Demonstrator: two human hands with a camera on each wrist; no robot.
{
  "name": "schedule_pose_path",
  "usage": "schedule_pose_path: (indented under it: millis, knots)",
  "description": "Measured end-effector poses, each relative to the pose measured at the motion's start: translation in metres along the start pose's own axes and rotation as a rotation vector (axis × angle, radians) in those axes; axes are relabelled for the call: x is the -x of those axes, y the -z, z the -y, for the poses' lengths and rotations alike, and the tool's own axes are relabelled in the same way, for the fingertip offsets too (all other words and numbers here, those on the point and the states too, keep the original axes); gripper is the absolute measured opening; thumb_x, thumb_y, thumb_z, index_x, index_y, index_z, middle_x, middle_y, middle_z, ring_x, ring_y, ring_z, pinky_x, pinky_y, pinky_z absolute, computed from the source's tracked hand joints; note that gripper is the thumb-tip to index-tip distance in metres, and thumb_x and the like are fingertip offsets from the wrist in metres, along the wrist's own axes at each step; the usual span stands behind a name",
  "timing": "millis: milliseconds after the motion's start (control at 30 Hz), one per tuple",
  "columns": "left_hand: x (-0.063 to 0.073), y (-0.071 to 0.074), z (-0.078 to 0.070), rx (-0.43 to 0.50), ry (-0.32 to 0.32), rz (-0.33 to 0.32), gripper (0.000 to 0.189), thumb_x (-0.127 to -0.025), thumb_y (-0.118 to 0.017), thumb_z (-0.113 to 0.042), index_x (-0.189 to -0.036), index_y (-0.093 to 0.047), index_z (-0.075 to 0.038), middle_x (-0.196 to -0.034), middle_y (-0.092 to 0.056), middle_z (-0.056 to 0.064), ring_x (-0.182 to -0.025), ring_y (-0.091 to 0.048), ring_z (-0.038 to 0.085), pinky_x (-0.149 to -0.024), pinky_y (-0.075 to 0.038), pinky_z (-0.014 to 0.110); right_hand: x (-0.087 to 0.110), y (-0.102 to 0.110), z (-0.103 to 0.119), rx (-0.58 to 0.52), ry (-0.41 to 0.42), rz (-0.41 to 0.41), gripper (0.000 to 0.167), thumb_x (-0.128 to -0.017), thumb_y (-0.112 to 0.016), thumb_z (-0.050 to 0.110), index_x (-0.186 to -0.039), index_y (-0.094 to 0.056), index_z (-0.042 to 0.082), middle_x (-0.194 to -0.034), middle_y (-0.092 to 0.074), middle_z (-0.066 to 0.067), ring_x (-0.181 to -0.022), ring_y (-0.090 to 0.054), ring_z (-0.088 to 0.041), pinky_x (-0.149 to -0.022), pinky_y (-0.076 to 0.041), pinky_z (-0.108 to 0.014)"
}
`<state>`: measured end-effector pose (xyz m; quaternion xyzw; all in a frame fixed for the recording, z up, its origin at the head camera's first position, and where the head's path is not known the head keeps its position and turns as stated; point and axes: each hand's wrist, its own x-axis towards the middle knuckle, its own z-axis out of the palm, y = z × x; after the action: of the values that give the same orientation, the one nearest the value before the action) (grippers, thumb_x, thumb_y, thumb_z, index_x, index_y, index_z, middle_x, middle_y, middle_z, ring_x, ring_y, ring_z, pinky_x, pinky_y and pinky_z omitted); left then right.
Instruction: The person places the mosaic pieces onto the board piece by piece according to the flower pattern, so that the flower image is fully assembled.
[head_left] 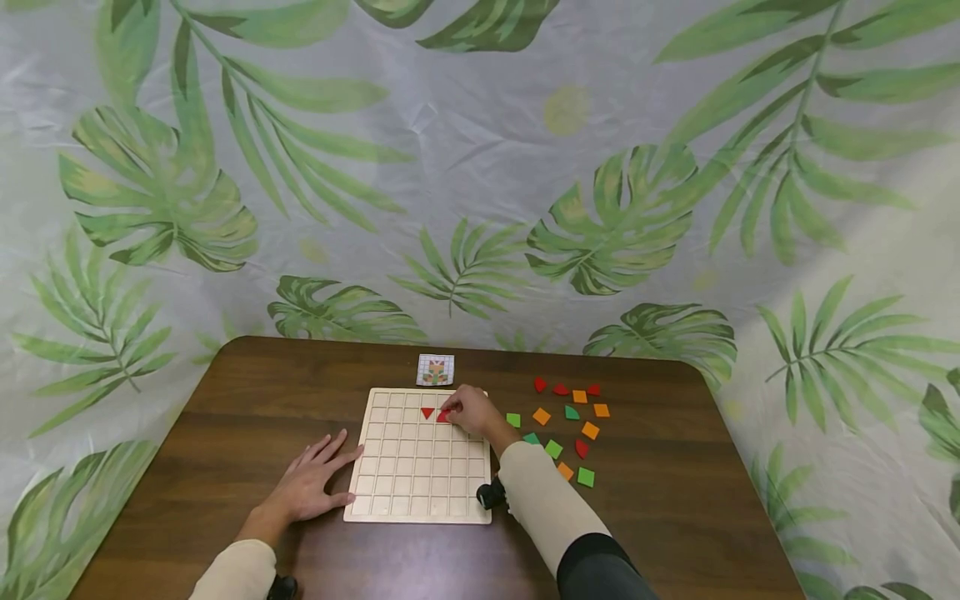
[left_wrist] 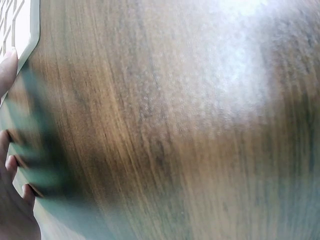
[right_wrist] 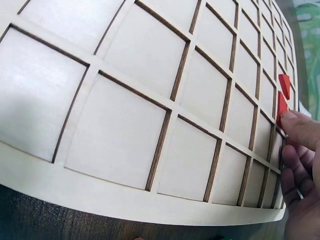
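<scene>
A pale wooden grid board point(head_left: 420, 483) lies on the table, its square cells divided by raised strips. One red triangle tile point(head_left: 427, 412) sits in a cell of an upper row. Beside it, my right hand point(head_left: 471, 410) pinches a second red tile point(head_left: 443, 416) at the board's surface. The right wrist view has this tile point(right_wrist: 282, 107) under the fingertips, partly covered. My left hand point(head_left: 306, 485) lies spread on the table, fingers straight, with fingertips and thumb at the board's left edge. Only part of the left hand point(left_wrist: 15, 200) shows in the left wrist view.
A small card point(head_left: 436, 370) with a coloured animal-like pattern lies behind the board. To the right are scattered loose tiles: orange squares point(head_left: 590, 430), light green squares point(head_left: 586, 477), red pieces point(head_left: 582, 449) and darker green pieces point(head_left: 572, 412). A leaf-patterned cloth point(head_left: 480, 167) hangs behind the table.
</scene>
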<state>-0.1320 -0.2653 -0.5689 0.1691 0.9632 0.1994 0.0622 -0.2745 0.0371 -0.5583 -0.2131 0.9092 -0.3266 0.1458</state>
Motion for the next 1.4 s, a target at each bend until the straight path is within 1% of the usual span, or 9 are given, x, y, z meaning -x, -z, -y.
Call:
schedule_pose_path:
  millis: [267, 400, 633, 733, 833, 900, 1033, 1133, 1400]
  knots:
    - [-0.001, -0.002, 0.001, -0.006, 0.005, 0.011, 0.075, -0.082, -0.067, -0.055, -0.144, -0.045, -0.019, -0.154, -0.028, 0.019, -0.138, -0.026, 0.047, -0.105, -0.021, 0.067, 0.001, -0.002, -0.004, 0.012, 0.033, -0.014, 0.012, -0.088, -0.070, 0.008, -0.098, -0.075, 0.010, -0.089, -0.058, 0.002, -0.078, -0.048, -0.012, -0.070, -0.044, -0.026]
    - [0.000, -0.002, 0.001, 0.008, -0.005, -0.014, 0.074, -0.081, -0.068, -0.053, -0.143, -0.047, -0.019, -0.153, -0.030, 0.020, -0.137, -0.027, 0.048, -0.105, -0.021, 0.068, 0.006, 0.000, -0.005, -0.027, 0.042, -0.050, 0.012, -0.088, -0.070, 0.009, -0.099, -0.074, 0.011, -0.090, -0.058, 0.001, -0.080, -0.050, -0.012, -0.071, -0.045, -0.026]
    - [0.000, -0.002, -0.002, 0.035, -0.053, -0.072, 0.072, -0.079, -0.070, -0.051, -0.140, -0.051, -0.016, -0.150, -0.035, 0.023, -0.133, -0.031, 0.050, -0.102, -0.023, 0.070, 0.021, 0.014, -0.022, -0.130, 0.033, -0.168, 0.013, -0.089, -0.065, 0.006, -0.099, -0.073, 0.007, -0.094, -0.060, -0.003, -0.084, -0.054, -0.017, -0.074, -0.048, -0.032]
    - [0.000, -0.002, -0.002, 0.029, -0.046, -0.058, 0.073, -0.080, -0.069, -0.052, -0.141, -0.050, -0.016, -0.151, -0.034, 0.023, -0.134, -0.030, 0.050, -0.102, -0.023, 0.069, 0.028, 0.021, -0.034, -0.131, 0.017, -0.221, 0.011, -0.088, -0.066, 0.005, -0.098, -0.073, 0.007, -0.092, -0.059, -0.003, -0.083, -0.052, -0.017, -0.074, -0.048, -0.032]
    - [0.001, 0.000, -0.002, 0.015, -0.023, -0.018, 0.075, -0.081, -0.067, -0.054, -0.143, -0.047, -0.016, -0.153, -0.030, 0.022, -0.136, -0.028, 0.049, -0.105, -0.021, 0.068, 0.034, 0.029, -0.047, -0.114, -0.001, -0.269, 0.011, -0.086, -0.071, 0.006, -0.097, -0.073, 0.008, -0.091, -0.060, -0.002, -0.082, -0.055, -0.017, -0.074, -0.049, -0.033]
    - [0.000, 0.002, -0.002, 0.000, -0.020, -0.015, 0.075, -0.081, -0.067, -0.055, -0.143, -0.048, -0.016, -0.152, -0.031, 0.022, -0.136, -0.028, 0.049, -0.105, -0.021, 0.068, 0.039, 0.035, -0.054, -0.116, -0.012, -0.300, 0.011, -0.085, -0.073, 0.006, -0.096, -0.073, 0.007, -0.092, -0.061, -0.003, -0.084, -0.057, -0.019, -0.076, -0.051, -0.034]
    - [0.000, 0.004, -0.002, -0.008, -0.033, -0.045, 0.073, -0.081, -0.068, -0.053, -0.141, -0.050, -0.015, -0.151, -0.033, 0.022, -0.135, -0.030, 0.049, -0.104, -0.023, 0.068, 0.052, 0.046, -0.069, -0.171, -0.071, -0.333, 0.013, -0.085, -0.074, 0.008, -0.098, -0.073, 0.007, -0.094, -0.062, -0.003, -0.086, -0.058, -0.020, -0.077, -0.051, -0.035]
    - [-0.001, 0.003, -0.002, -0.010, -0.038, -0.043, 0.073, -0.081, -0.068, -0.053, -0.141, -0.049, -0.015, -0.151, -0.033, 0.023, -0.135, -0.030, 0.049, -0.105, -0.022, 0.067, 0.065, 0.054, -0.078, -0.204, -0.101, -0.349, 0.013, -0.084, -0.074, 0.007, -0.097, -0.073, 0.005, -0.095, -0.062, -0.004, -0.085, -0.056, -0.020, -0.075, -0.050, -0.035]
    - [-0.001, 0.000, -0.001, -0.002, -0.046, -0.040, 0.074, -0.081, -0.068, -0.053, -0.141, -0.049, -0.015, -0.150, -0.034, 0.023, -0.134, -0.031, 0.049, -0.105, -0.022, 0.067, 0.103, 0.072, -0.100, -0.194, -0.112, -0.373, 0.016, -0.080, -0.077, 0.007, -0.096, -0.073, 0.003, -0.094, -0.065, -0.007, -0.082, -0.057, -0.019, -0.074, -0.049, -0.033]
